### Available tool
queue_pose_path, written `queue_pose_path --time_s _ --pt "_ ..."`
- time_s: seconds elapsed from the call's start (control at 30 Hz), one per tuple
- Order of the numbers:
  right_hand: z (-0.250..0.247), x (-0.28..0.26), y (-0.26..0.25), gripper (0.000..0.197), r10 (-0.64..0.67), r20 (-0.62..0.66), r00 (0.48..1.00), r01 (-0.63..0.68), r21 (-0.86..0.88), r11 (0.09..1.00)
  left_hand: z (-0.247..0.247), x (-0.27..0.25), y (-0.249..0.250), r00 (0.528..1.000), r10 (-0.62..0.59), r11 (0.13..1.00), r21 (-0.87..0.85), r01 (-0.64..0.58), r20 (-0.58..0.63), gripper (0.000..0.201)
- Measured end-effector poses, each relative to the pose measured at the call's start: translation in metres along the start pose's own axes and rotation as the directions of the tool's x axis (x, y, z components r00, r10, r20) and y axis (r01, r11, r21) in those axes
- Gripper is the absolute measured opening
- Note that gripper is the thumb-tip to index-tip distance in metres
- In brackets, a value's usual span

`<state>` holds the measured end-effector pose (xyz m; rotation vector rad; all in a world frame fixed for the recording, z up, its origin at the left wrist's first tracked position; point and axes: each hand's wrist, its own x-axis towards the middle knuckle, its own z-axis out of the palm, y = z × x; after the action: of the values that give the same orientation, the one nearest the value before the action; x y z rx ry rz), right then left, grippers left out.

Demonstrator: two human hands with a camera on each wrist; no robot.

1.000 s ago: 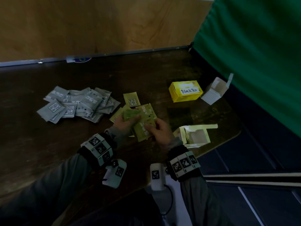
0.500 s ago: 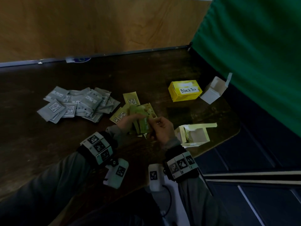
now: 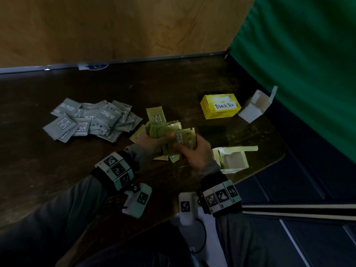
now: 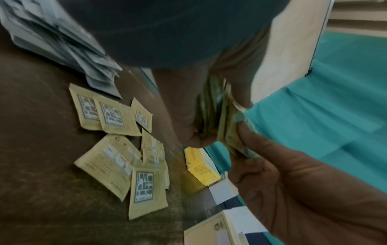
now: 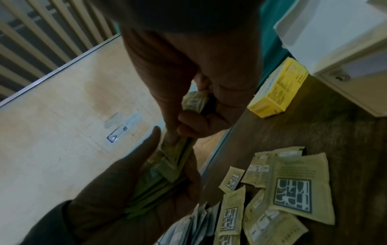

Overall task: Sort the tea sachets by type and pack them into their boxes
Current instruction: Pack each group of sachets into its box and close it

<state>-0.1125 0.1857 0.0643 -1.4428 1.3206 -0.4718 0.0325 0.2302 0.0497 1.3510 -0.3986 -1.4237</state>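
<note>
Head view: both hands clamp a stack of green tea sachets (image 3: 173, 137) above the bench (image 3: 173, 83), left hand (image 3: 152, 140) and right hand (image 3: 196, 153) fingers curled round it, long axis running away from the person, near the open green box (image 3: 234, 160).

3 boxes (image 3: 220, 106), 2 hands (image 3: 152, 139)

Dark wooden table (image 3: 173, 83), plywood wall panel (image 3: 115, 26) behind, green curtain (image 3: 308, 54) at right
</note>
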Motion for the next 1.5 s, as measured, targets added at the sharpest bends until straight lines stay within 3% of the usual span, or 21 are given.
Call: queue_pose_path --time_s 0.13,0.23,0.43,0.57,0.63,0.73,0.8,0.9,0.97,1.07,1.17,1.2,1.27,1.37,1.43,1.5 --pt "-0.002 0.001 -0.001 0.028 0.062 -0.023 0.998 -0.058 0.138 0.989 0.001 -0.003 0.008 0.993 -0.113 0.993 -0.045 0.114 0.025 0.030" --pt "-0.009 0.002 -0.002 0.017 0.072 -0.043 0.996 -0.057 0.275 0.960 -0.004 -0.003 0.015 0.986 -0.161 0.982 -0.087 0.165 0.051 0.030" --pt "-0.012 0.000 -0.009 0.018 -0.024 -0.035 0.999 0.036 0.409 0.912 -0.009 -0.004 0.016 0.982 -0.174 0.974 -0.133 0.182 0.068 0.020" --pt "-0.009 -0.001 -0.010 0.018 -0.051 0.072 0.996 0.022 0.359 0.933 -0.012 0.007 0.011 0.988 -0.113 0.989 0.084 0.122 -0.105 0.030" --pt "-0.007 -0.001 -0.009 0.021 -0.034 0.081 0.996 0.008 0.301 0.954 -0.010 0.006 0.011 0.986 -0.106 0.989 0.086 0.117 -0.126 0.032" --pt "-0.005 0.000 -0.007 0.021 -0.015 0.058 0.998 0.004 0.189 0.982 -0.009 0.004 0.011 0.997 -0.075 0.993 -0.095 0.076 0.008 0.043" --pt "-0.003 0.001 -0.006 0.022 -0.019 0.046 0.999 0.013 0.130 0.991 -0.009 0.003 0.011 0.991 -0.020 0.991 -0.128 0.036 0.129 0.049" --pt "0.001 -0.001 -0.005 0.020 -0.060 0.056 0.997 0.061 0.000 0.998 -0.007 0.004 0.011 0.974 0.070 0.995 -0.081 -0.054 0.214 0.032" --pt "0.004 -0.001 -0.004 0.021 -0.108 0.060 0.992 0.112 -0.068 0.991 -0.004 0.004 0.012 0.970 0.073 0.993 -0.104 -0.050 0.232 0.030" --pt "0.001 0.001 -0.004 0.021 -0.208 -0.024 0.978 0.199 -0.193 0.961 -0.003 0.004 0.012 0.978 0.064 0.988 -0.153 -0.033 0.200 0.015" --pt "-0.004 0.004 -0.011 0.015 -0.212 -0.246 0.946 0.191 -0.105 0.976 -0.012 0.007 0.009 0.988 0.009 0.981 -0.194 0.022 0.157 0.019" --pt "-0.006 0.005 -0.012 0.014 -0.240 -0.315 0.918 0.235 -0.054 0.971 -0.014 0.009 0.008 0.986 0.003 0.977 -0.210 0.032 0.166 0.017" --pt "-0.007 0.004 -0.016 0.020 -0.446 -0.362 0.819 0.442 -0.099 0.892 -0.014 0.005 0.009 0.987 -0.013 0.976 -0.211 0.048 0.160 0.017" --pt "0.005 0.004 -0.005 0.019 -0.769 -0.088 0.633 0.707 -0.339 0.620 -0.011 -0.003 0.009 0.986 -0.014 0.986 -0.161 0.042 0.168 0.038" --pt "0.014 0.006 0.006 0.027 -0.775 0.138 0.617 0.741 -0.433 0.512 -0.009 -0.002 0.009 0.979 -0.057 0.987 -0.133 0.085 0.197 0.045" --pt "0.017 0.008 0.013 0.035 -0.707 0.254 0.660 0.721 -0.477 0.502 -0.012 0.000 0.008 0.982 -0.078 0.990 -0.103 0.097 0.173 0.031"
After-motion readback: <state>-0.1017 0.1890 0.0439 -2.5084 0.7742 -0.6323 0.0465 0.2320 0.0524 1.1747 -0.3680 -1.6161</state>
